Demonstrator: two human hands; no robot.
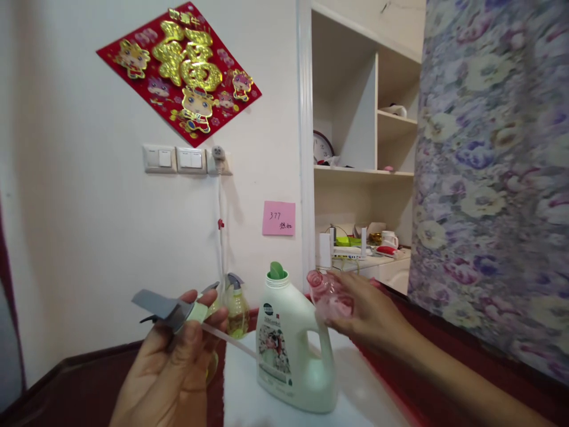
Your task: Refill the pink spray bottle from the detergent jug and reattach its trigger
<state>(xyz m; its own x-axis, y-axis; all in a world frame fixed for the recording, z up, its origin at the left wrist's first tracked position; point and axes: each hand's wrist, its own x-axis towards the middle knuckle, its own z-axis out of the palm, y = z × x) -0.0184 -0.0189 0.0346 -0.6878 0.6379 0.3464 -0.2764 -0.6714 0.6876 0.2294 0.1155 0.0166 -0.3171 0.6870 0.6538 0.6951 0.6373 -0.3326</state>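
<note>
Here, pink bottle (329, 298) in right hand (365, 303), green spout (277, 271) in jug (296, 370).

Between the left fingers (191, 339) a spray head (166, 309) is held, its tube (233, 341) run right to the outline of the jug (284, 367). To the right of those fingers — and left of the right fingers (355, 286), by which a bottle (328, 293) is gripped — the jug is set on a sheet (239, 388). Behind the left fingers, spray bottles (238, 315) are placed before the wall (66, 237); above, a poster (178, 95) is hung over switches (160, 159). Shelves (362, 173) are set behind the right fingers, a curtain (484, 178) hung farther right.
</note>
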